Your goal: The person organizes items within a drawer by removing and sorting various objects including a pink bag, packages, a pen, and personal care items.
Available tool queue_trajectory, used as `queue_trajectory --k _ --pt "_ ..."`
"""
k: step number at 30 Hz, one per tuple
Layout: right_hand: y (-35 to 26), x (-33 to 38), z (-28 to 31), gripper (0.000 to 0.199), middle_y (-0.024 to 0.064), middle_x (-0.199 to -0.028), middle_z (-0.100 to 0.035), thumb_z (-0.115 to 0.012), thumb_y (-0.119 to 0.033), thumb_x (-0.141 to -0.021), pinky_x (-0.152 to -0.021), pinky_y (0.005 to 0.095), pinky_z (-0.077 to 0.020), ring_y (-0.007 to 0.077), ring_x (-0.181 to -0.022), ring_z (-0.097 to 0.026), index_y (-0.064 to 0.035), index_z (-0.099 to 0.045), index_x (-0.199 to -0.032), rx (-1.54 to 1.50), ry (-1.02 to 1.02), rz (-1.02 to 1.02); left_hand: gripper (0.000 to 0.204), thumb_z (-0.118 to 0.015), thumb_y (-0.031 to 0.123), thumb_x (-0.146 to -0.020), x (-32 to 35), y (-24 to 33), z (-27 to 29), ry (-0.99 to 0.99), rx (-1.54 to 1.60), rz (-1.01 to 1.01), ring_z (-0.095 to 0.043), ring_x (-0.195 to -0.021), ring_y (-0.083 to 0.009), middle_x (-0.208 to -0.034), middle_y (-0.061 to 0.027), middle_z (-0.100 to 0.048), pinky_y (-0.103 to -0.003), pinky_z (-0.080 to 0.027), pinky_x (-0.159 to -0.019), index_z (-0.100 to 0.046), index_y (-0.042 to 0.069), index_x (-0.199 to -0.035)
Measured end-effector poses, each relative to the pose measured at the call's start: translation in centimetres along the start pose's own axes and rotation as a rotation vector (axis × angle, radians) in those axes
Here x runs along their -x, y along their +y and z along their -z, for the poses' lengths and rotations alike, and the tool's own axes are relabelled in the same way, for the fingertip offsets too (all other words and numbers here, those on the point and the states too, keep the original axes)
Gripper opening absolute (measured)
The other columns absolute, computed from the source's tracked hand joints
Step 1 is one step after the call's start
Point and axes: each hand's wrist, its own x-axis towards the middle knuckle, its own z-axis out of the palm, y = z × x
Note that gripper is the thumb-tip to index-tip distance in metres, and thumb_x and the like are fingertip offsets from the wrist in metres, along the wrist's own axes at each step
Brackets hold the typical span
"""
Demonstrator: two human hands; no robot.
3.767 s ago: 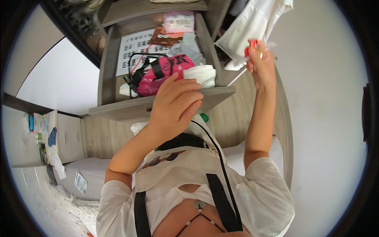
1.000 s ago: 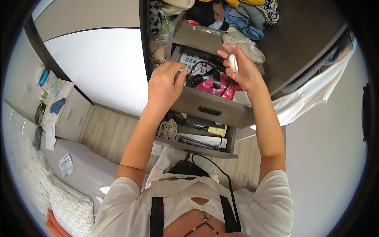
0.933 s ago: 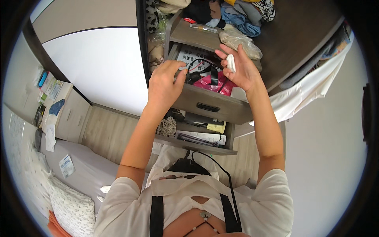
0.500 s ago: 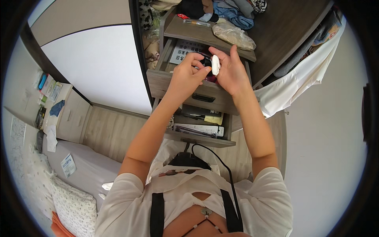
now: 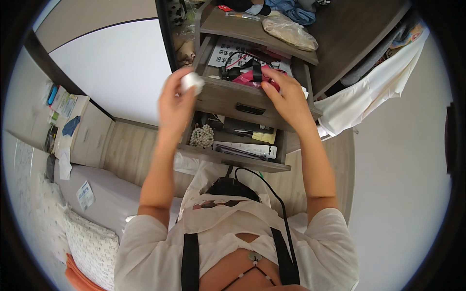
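Observation:
My left hand [image 5: 175, 99], blurred by motion, is closed round a small white bundle [image 5: 192, 82] that looks like rolled cloth. It hovers just off the left front corner of the upper drawer [image 5: 221, 99]. My right hand [image 5: 287, 94] reaches over that drawer's front edge, thumb and fingers closed on a pink item with a black band [image 5: 253, 75]; its exact kind is unclear. Thin black cords [image 5: 233, 58] loop beside the pink item. Behind it, a white sheet with dark print [image 5: 219, 57] lies in the drawer.
Below, an open lower drawer [image 5: 233, 161] holds a beaded string [image 5: 202, 136], flat packages [image 5: 247, 149] and a black box. A shelf [image 5: 228, 31] above carries a clear plastic bag [image 5: 290, 33] and clothes. White fabric [image 5: 357, 109] hangs at right; a bed [image 5: 109, 186] stands at left.
My hands have parted. The left has carried the white bundle leftward out of the drawer area; the right has moved from beside the bundle onto the pink item.

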Motion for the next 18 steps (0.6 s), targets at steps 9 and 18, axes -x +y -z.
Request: queue_trajectory --k 9,18 --pt "-1.8 3.7 -1.7 0.031 0.0120 -0.098 -0.059 -0.060 -0.022 -0.078 -0.085 0.0417 -0.0375 0.0288 -0.093 -0.053 -0.0042 -0.057 -0.104 0.440 0.121 0.128 0.031 -0.055 0.001 -0.074 19.8 -4.8 20.7 0.443 -0.496 0.492 -0.054 -0.081 -0.0105 -0.091 -0.0029 -0.057 -0.024 -0.044 -0.073 -0.058 0.005 -0.104" --pt "-3.9 4.1 -5.0 0.038 0.0132 -0.097 -0.058 -0.060 -0.030 -0.079 -0.082 0.0414 -0.0392 0.0299 -0.093 -0.053 -0.0043 -0.056 -0.106 0.548 0.174 0.205 0.028 -0.056 0.002 -0.074 26.7 -0.1 17.6 0.503 -0.588 0.459 -0.056 -0.077 -0.0127 -0.090 -0.0034 -0.058 -0.025 -0.046 -0.066 -0.058 0.007 -0.101"
